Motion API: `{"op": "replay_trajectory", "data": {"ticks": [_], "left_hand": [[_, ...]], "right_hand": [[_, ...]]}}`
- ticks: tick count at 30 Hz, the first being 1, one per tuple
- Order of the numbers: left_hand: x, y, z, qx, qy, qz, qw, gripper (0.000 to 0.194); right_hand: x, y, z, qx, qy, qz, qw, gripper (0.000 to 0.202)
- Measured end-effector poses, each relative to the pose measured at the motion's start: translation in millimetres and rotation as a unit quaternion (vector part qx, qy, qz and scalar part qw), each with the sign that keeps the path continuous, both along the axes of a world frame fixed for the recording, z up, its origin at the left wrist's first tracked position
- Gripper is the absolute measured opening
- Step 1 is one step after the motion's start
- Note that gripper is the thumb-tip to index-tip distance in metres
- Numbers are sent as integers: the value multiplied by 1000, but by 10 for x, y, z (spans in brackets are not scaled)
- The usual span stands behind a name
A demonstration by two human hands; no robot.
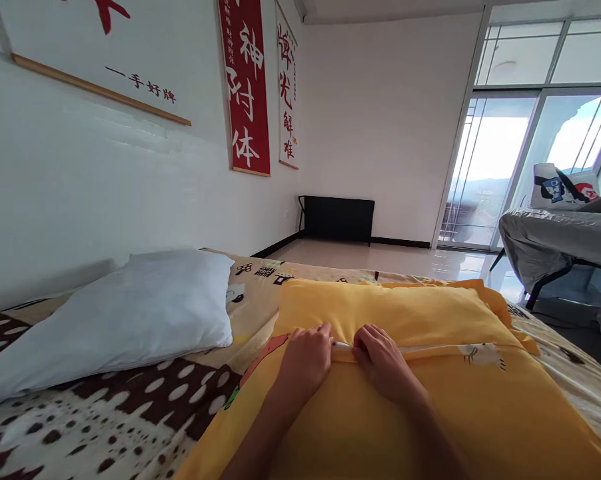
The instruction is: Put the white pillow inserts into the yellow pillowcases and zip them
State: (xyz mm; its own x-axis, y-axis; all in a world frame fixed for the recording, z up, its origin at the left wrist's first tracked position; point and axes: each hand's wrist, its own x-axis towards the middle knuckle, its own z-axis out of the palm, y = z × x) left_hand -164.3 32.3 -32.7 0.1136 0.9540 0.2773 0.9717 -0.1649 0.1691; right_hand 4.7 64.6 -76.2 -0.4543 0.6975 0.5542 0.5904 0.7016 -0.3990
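Observation:
A yellow pillowcase (pixel 460 407) with a plump filling lies on the bed in front of me. A slit runs across it, and a thin white strip shows along that line. Left of the middle, my left hand (pixel 308 357) is closed on the fabric at the slit. Just to its right, my right hand (pixel 383 360) also pinches the edge there, its knuckles up. A small gap parts the two hands. Part of a printed pattern, a white cat-like figure (pixel 483 355), shows on the cloth at right. The fingertips of both hands are hidden in the folds.
A white pillow (pixel 165 310) rests on the patterned blanket (pixel 130 407) at left, by the wall. Beyond the bed, a black folded panel (pixel 338 219) leans near the corner. At right stands a grey-covered table (pixel 565 233) with a printed bag (pixel 563 190) on it.

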Motion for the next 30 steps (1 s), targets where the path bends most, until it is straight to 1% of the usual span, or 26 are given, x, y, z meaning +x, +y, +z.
{"op": "replay_trajectory", "data": {"ticks": [2,4,8,14,16,19,23,26,28,30], "left_hand": [[-61,29,-15,6,42,36,998,24],[-146,65,-27,13,53,51,997,26],[-339,141,-50,32,42,74,996,28],[-660,285,-106,28,23,130,991,24],[-777,348,-144,18,14,156,988,23],[-901,428,-209,-12,-1,171,985,22],[-939,494,-266,-61,-18,181,981,22],[-938,521,-274,-95,-30,179,979,20],[-939,515,-258,-94,-30,180,979,18],[-934,469,-217,-65,-20,189,980,18]], "right_hand": [[5,-5,10,-7,2,1,1000,13],[4,-10,21,-7,1,-3,1000,13],[-6,-10,28,0,-4,-8,1000,13],[-19,-23,48,-7,-14,-7,1000,14],[-22,-25,47,-6,-21,-6,1000,13],[-26,-24,34,0,-33,-10,999,13],[-27,-34,36,3,-33,-9,999,13],[-22,-53,57,1,-33,-5,999,14],[-16,-63,68,-1,-37,-6,999,14],[-8,-64,71,-4,-38,-8,999,15]]}}
